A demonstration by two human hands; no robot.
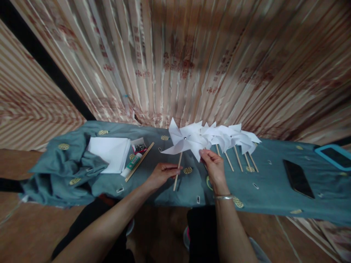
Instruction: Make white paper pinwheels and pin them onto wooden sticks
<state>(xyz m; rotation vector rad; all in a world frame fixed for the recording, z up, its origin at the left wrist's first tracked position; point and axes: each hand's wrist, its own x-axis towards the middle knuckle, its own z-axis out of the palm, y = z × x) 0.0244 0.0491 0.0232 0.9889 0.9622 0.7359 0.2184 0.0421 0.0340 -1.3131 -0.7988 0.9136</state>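
A white paper pinwheel (189,137) on a thin wooden stick is held up over the cloth-covered table. My left hand (163,174) pinches its stick between thumb and fingers, below the blades. With thumb and forefinger, my right hand (214,164) grips the tip of the lower right blade. A small round pin head shows at the pinwheel's centre. Directly behind and to the right lie several more white pinwheels (233,137), overlapping one another, their sticks pointing toward me. Part of a green ring-shaped thing (209,183) shows beside my right wrist, mostly hidden.
A stack of white paper (112,153) lies at the left, partly under a fold of the green cloth (263,193). Near it are a glue stick (131,164), wooden sticks (140,160) and a small box of pins (139,147). A black phone (298,178) and blue-framed tablet (336,156) lie right.
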